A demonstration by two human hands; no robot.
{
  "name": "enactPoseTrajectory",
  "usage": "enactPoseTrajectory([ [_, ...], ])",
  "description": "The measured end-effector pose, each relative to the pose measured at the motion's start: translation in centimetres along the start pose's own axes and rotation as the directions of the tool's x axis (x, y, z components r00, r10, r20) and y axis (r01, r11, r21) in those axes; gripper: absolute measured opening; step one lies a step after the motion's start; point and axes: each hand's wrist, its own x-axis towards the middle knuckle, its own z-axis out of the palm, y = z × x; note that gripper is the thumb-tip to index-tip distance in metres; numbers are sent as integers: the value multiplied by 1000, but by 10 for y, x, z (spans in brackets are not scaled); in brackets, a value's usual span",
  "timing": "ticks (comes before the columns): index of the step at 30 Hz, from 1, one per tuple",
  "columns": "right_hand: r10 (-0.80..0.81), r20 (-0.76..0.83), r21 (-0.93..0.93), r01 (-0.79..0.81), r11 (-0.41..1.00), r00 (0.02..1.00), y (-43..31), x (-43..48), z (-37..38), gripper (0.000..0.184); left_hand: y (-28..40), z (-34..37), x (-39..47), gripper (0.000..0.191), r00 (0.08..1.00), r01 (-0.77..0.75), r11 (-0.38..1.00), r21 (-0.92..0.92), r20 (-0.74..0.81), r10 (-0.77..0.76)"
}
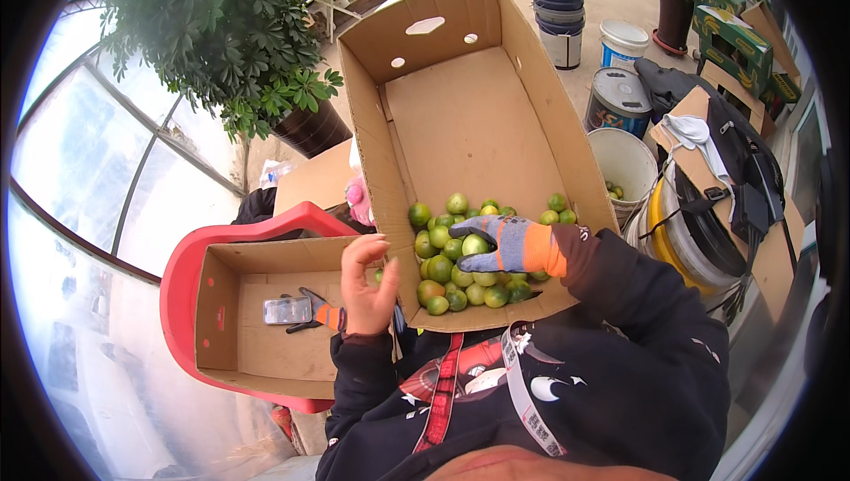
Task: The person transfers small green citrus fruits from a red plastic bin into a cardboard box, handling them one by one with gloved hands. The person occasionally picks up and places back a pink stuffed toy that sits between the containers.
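A large cardboard box (468, 129) tilts before me, with several round green fruits (439, 268), likely unripe tomatoes, gathered at its near end. Some carry a yellow or orange tinge. My right hand (505, 242), in a grey and orange work glove, reaches over the box's right wall into the pile. One pale green fruit (474, 245) sits between its thumb and fingers. My left hand (369, 285) is bare, raised beside the box's left wall, its fingers curled but apart and nothing in them.
To the left, a smaller cardboard box (285, 365) sits in a red plastic chair (179, 308); inside lie a phone (287, 311) and another glove (328, 314). On the right stand a white bucket (621, 149) with some fruits, a paint drum (619, 99) and stacked buckets (556, 13). A potted plant (312, 126) stands behind left.
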Motion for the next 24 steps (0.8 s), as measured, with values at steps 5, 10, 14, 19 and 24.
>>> enactPoseTrajectory([
  [5,40,-246,-195,-90,977,969,10,7,1,68,-110,-55,-18,22,802,226,947,-229,-508,-315],
  [10,56,-303,-233,-131,964,951,10,6,-1,65,-260,-74,-79,26,767,540,841,39,-435,-472],
  [14,64,-286,-246,-138,959,956,9,10,2,65,-339,-66,-153,44,778,620,624,475,-270,-567],
  [19,102,-289,-273,-185,944,952,16,11,-2,66,-349,-38,-198,58,716,588,540,602,-77,-694],
  [24,53,-360,-286,-164,944,932,22,12,2,64,-340,-38,-193,56,757,529,549,646,-68,-650],
])
